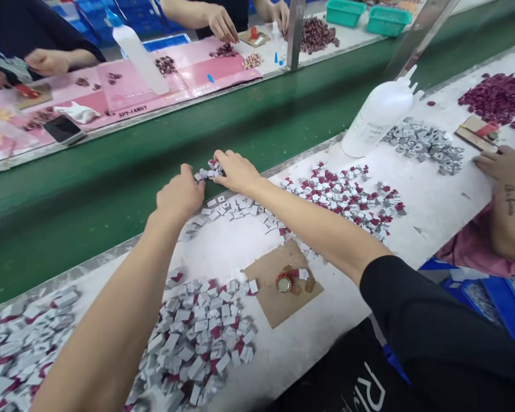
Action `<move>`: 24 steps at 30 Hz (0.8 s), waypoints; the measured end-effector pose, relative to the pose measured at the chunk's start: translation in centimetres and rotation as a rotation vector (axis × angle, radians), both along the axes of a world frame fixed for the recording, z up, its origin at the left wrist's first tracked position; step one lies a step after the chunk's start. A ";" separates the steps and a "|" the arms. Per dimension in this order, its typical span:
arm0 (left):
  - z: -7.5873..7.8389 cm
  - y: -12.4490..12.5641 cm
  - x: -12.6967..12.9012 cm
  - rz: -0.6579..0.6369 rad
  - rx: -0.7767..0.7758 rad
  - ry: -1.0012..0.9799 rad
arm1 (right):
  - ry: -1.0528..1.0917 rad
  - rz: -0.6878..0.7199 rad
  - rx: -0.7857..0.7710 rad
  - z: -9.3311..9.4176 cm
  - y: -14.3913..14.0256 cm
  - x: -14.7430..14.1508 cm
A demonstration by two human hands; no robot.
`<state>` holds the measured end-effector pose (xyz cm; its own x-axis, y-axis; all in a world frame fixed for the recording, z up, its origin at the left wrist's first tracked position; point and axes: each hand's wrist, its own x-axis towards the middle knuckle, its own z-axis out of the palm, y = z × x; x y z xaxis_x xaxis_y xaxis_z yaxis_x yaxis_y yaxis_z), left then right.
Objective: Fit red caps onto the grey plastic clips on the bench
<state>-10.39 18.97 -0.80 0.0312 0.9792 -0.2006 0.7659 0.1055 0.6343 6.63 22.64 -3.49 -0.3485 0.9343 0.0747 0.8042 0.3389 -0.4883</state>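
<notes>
Left hand (pixel 180 193) and right hand (pixel 236 170) pinched together on small grey pieces (pixel 209 171) at centre frame, white squeeze bottle (pixel 377 114) upper right, contents unclear, bottle cap (pixel 284 282) on cardboard (pixel 278 306) below.

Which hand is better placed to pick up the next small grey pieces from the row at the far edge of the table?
Probably the right hand: its fingers already rest on the row of grey pieces near the green belt. The left hand is curled just beside them, so the difference is small.
</notes>
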 end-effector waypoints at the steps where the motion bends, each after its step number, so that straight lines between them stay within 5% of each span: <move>1: 0.5 -0.8 -0.1 0.044 0.007 0.031 | 0.007 -0.002 -0.005 0.2 -0.3 0.9; 5: 2.1 -5.4 0.4 0.126 -0.031 0.079 | 0.130 -0.023 -0.007 1.7 -3.4 6.4; 11: 2.8 -16.8 2.3 0.156 -0.558 -0.825 | 0.095 -0.082 -0.173 3.3 -14.9 16.7; 16: 3.0 -23.9 5.9 0.244 -0.776 -1.104 | -0.082 -0.004 -0.164 1.4 -22.4 19.7; 20: 3.0 -25.6 8.6 0.348 -0.759 -1.106 | -0.103 -0.046 -0.180 0.3 -23.7 19.3; 24: 2.3 -24.7 8.7 0.362 -0.456 -0.977 | 0.042 -0.155 -0.165 0.2 -23.5 19.1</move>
<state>-1.64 -5.77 1.46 0.0997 0.8046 -0.5854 -0.1581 0.5937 0.7890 25.76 -0.86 -3.25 -0.1997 0.9772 -0.0719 0.8182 0.1259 -0.5610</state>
